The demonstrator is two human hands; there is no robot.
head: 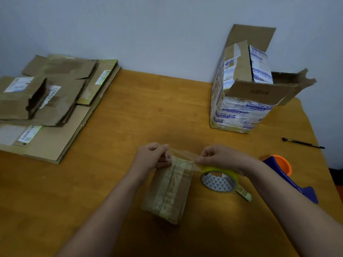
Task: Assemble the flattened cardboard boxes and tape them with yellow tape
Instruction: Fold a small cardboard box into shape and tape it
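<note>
Head view, wooden table (pixel 148 108) against pale wall (pixel 130 25), left hand (pixel 154 157) and right hand (pixel 220 157) pinching tape strip (pixel 183 154) over small box (pixel 168 190)

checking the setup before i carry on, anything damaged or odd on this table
The large open box at the back right has a torn, ragged right flap bent outward. Nothing else stands out.

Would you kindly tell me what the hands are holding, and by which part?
A strip of tape stretched over the small cardboard box: the left hand pinches its free end, the right hand the end beside the yellow tape roll.
</note>
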